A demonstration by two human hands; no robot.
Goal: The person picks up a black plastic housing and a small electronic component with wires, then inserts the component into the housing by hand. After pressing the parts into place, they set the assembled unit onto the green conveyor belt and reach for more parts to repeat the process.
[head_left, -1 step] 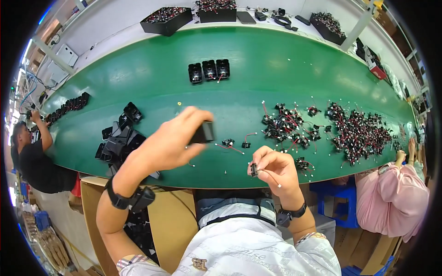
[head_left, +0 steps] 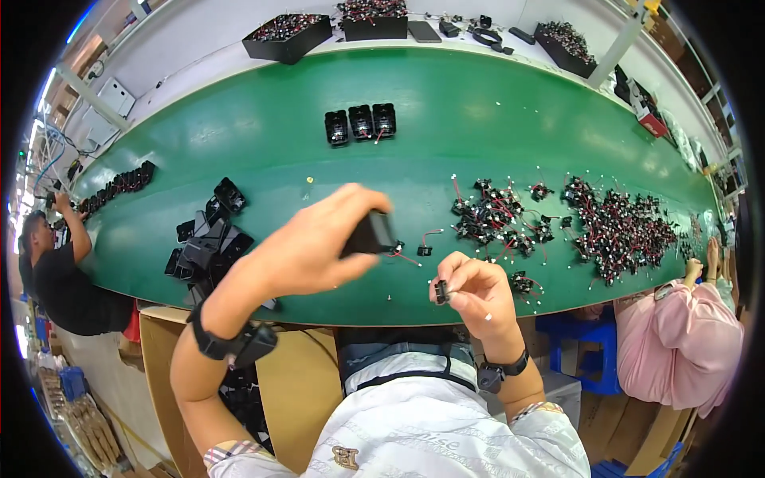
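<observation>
My left hand (head_left: 323,239) grips a black plastic housing (head_left: 369,237) between thumb and fingers, over the middle of the green table. To its right, my right hand (head_left: 480,295) pinches a small black part with a wire lead (head_left: 441,292) near the table's front edge. Only a white connector tip shows below those fingers. Between the hands and a little beyond lies another small wired part (head_left: 425,250) with a red wire. A heap of black housings (head_left: 209,245) lies left of my left forearm. Beyond my right hand is a loose pile of wired parts (head_left: 496,213).
A bigger pile of wired parts (head_left: 621,231) spreads to the right. Three housings (head_left: 361,123) stand in a row farther back. Black bins (head_left: 287,40) line the back shelf. One person (head_left: 68,275) sits far left, another in pink (head_left: 669,342) far right. A cardboard box (head_left: 299,390) stands below the edge.
My left hand has moved slightly right with the black housing, closer to my right hand. The small wired part in my right hand has turned a little.
</observation>
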